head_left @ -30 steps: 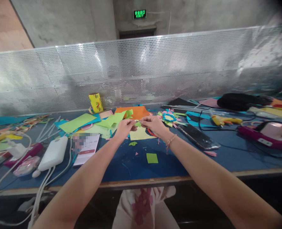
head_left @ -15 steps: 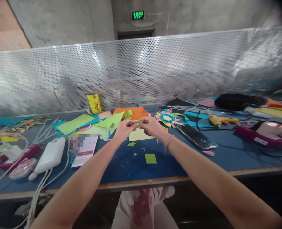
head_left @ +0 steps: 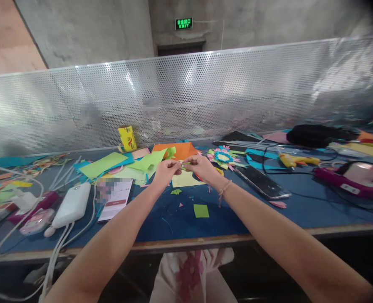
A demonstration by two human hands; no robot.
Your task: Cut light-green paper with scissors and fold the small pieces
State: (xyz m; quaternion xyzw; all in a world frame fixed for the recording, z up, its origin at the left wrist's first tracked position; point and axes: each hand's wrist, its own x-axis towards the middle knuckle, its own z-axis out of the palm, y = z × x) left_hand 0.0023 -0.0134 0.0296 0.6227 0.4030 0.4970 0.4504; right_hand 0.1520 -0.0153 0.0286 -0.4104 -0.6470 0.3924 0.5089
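Note:
My left hand [head_left: 167,171] and my right hand [head_left: 199,166] meet above the middle of the table, fingertips pinched together. Between them is a small piece of green paper [head_left: 184,166], mostly covered by the fingers. Beneath the hands lies a pale yellow sheet [head_left: 186,181]. A bright green square of paper [head_left: 201,211] rests nearer the front edge, with a small green scrap [head_left: 175,192] behind it. To the right of my right hand is a layered paper flower [head_left: 223,155] in blue, pink and cream.
Green sheets [head_left: 104,164] and an orange sheet [head_left: 173,150] lie behind the hands. A lit phone [head_left: 118,200] and white power bank [head_left: 72,204] sit left. On the right are a dark phone [head_left: 263,182] and yellow glue gun [head_left: 300,160]. A perforated metal screen [head_left: 205,92] stands behind.
The whole view has shifted slightly, so things appear a little further right and lower. Both hands stay together at the small green paper, with little change in their pose.

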